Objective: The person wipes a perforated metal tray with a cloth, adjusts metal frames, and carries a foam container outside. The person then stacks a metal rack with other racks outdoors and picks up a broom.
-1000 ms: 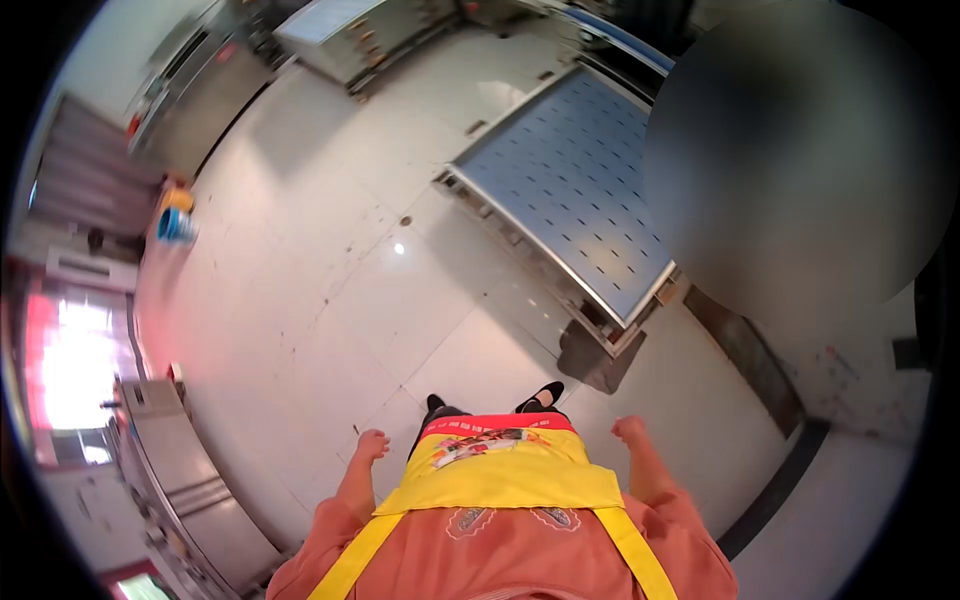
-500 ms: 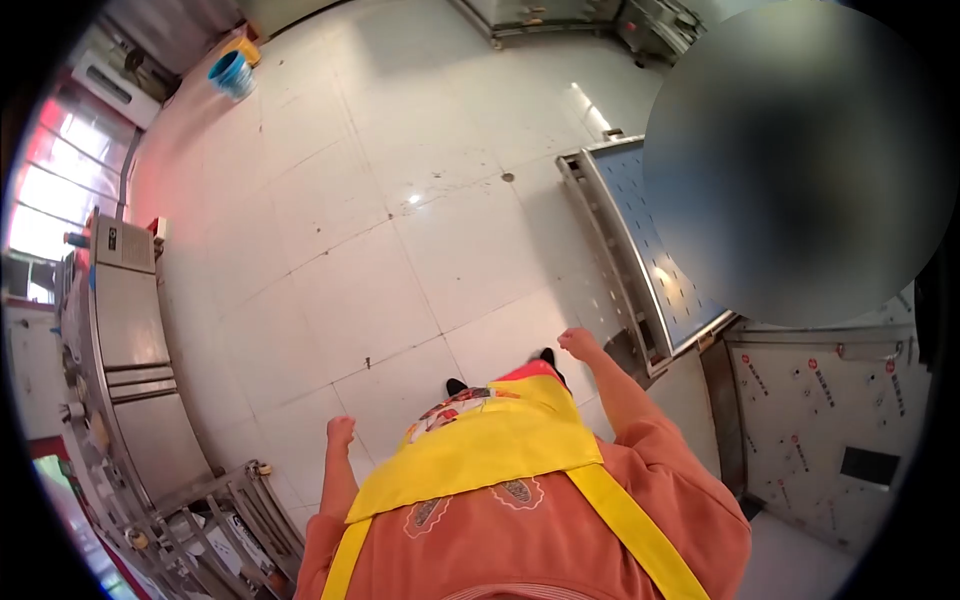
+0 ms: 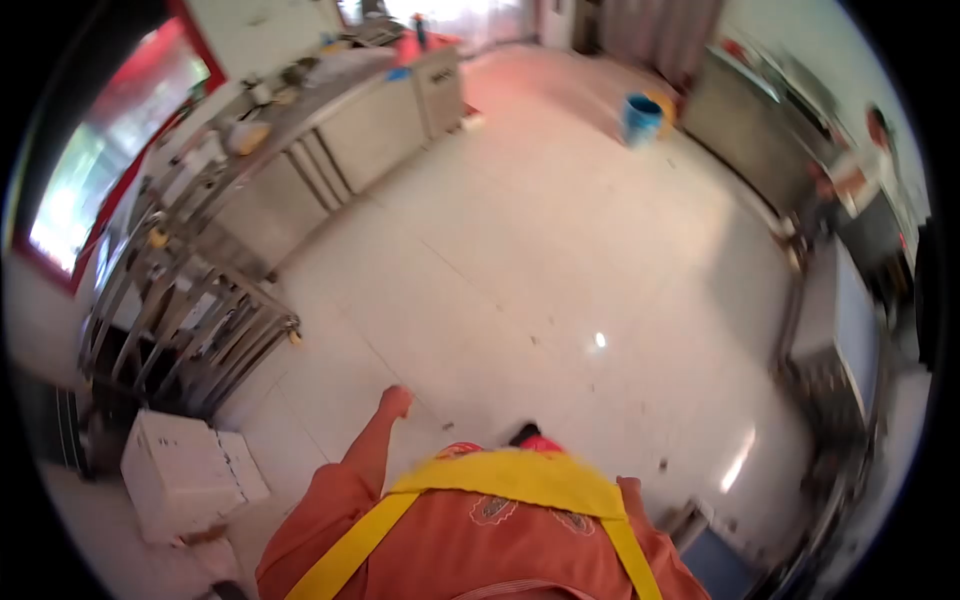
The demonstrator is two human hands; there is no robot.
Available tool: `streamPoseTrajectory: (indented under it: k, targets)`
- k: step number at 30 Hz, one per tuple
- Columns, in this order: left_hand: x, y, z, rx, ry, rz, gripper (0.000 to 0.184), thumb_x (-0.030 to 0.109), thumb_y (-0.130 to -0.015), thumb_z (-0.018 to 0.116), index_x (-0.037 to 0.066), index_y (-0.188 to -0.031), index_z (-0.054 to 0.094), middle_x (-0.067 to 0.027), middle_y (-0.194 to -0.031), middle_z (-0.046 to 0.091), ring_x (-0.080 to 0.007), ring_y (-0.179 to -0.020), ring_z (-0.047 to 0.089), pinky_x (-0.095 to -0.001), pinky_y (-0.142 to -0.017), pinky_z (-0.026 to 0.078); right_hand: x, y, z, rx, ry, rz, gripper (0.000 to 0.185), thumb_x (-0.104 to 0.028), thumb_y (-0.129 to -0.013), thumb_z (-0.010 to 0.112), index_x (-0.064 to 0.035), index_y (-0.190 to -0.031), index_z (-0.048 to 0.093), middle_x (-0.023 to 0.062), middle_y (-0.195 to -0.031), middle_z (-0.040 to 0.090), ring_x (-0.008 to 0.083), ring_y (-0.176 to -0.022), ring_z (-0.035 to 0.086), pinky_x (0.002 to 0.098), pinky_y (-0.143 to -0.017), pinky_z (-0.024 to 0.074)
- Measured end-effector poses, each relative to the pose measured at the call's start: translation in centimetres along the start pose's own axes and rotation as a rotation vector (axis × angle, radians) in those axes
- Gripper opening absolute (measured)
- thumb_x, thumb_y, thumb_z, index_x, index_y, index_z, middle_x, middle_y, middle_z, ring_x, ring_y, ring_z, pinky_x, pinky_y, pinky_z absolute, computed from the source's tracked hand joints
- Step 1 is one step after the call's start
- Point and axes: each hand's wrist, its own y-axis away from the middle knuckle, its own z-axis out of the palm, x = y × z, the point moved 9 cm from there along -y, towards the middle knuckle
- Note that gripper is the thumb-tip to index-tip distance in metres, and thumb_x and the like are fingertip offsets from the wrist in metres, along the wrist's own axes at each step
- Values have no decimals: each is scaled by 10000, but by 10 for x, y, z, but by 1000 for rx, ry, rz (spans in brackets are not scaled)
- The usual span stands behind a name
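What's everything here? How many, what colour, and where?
Floor: 1, pale, centre
Bucket: 1, blue, upper right
Yellow object: 1, yellow, behind bucket
Counter: 1, grey, upper left
Counter clutter: several, blurred, mixed colours, on top
Metal rack: 1, grey, left
Box: 1, white, lower left
Red-framed window: 1, red, far left
Cabinet: 1, grey, upper right
Bench: 1, grey, right
Blue panel: 1, blue-grey, lower right
Other person: 1, white top, upper right
Apron: 1, yellow, bottom
Shoe: 1, black, beyond apron
Left hand: 1, bare, left of apron
Right hand: 1, bare, right of apron
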Motion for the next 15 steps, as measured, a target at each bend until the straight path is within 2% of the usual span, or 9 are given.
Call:
streamPoseTrajectory:
  k: [1,2,3,5,6,9,12,14,15]
  targets:
    - [-24,-2,5,1,-32,-35,255,268,-571,704,92,-735,619,-82,-739,593,-225,-756,577,-334,-624,470,-75,-8,-7,-27,-12,-62,239,-227,-809,425,-76,-691,568,20,-616,612,143,-509,574,271,-455,438]
    - [-45,-2,13,-8,-60,-59,296,288,-537,728,107,-748,626,-69,-756,592,-220,-798,563,-338,-645,467,-159,-29,-10,17,219,-312,242,-164,-798,414,-72,-638,571,54,-603,603,168,-496,567,293,-457,440]
    - [-63,4,11,3,-37,-123,287,300,-543,726,111,-733,623,-66,-754,591,-224,-792,564,-337,-658,465,-229,-92,-8,40,433,-548,228,-190,-780,439,-65,-634,562,62,-595,590,170,-483,540,312,-427,411]
    - [-101,16,37,87,173,-244,263,310,-556,720,117,-701,615,-67,-733,596,-216,-765,572,-344,-654,466,-368,-116,5,61,623,-724,218,-221,-751,470,-60,-634,559,64,-575,570,164,-466,508,326,-393,380]
    - [-119,10,59,159,360,-301,250,308,-564,717,118,-684,608,-71,-713,602,-204,-744,579,-352,-638,469,-452,-95,21,61,604,-655,213,-225,-740,476,-60,-638,564,58,-562,564,156,-462,503,321,-388,377]
    - [-134,8,124,-291,1268,-956,286,253,-633,703,35,-779,590,-99,-733,600,-160,-639,571,-283,-594,467,-636,-6,87,-97,196,-815,176,-216,-740,511,-65,-801,576,47,-698,597,135,-606,553,300,-464,393]
    - [-136,-2,59,-210,1604,-1296,165,206,-685,653,47,-695,611,-84,-627,595,-155,-552,563,-303,-550,466,-740,21,167,-334,117,-857,261,-258,-747,552,-73,-931,542,47,-799,600,127,-729,563,298,-569,391]
    - [-195,-107,42,-383,689,-653,127,206,-711,599,103,-646,633,-42,-580,591,-161,-533,568,-316,-502,456,-765,-1,210,-377,242,-805,256,-233,-749,550,-68,-944,541,57,-815,605,137,-684,566,280,-525,399]
    - [-223,-157,19,-199,780,-546,88,212,-686,578,166,-671,651,-9,-568,593,-168,-543,574,-331,-482,444,-768,-21,225,-456,272,-816,267,-241,-726,573,-58,-920,570,65,-781,610,147,-642,565,279,-516,413]
